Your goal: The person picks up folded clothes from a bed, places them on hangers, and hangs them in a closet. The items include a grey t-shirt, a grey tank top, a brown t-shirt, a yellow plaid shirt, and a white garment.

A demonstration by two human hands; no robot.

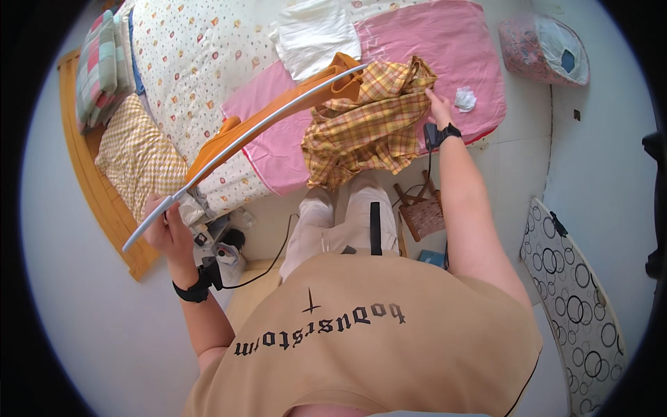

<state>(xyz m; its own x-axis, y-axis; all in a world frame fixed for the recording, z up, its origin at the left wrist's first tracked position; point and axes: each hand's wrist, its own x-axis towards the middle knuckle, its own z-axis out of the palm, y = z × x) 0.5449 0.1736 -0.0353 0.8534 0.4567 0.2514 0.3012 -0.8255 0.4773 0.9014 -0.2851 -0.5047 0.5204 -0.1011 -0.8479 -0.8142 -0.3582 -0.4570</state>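
My left hand [169,227] grips one end of a long, thin grey-blue rod [250,133], which slants up to the right across the view. Whether it is a pole or part of a clothes hanger, I cannot tell. Along the rod lies an orange cloth garment [292,99], bunched at its far end. My right hand [440,108] is at the right edge of a yellow plaid shirt [367,125], its fingers against the fabric. The shirt lies rumpled at the bed's near edge, partly on a pink sheet [443,31]. How firmly the right fingers hold it is hard to see.
A folded white cloth [315,39] and a crumpled tissue [465,99] lie on the bed. Left are a checked pillow [143,156] and wooden headboard [78,156]. A lined basket [526,52], small folding stool [422,215] and circle-patterned board [576,307] stand right.
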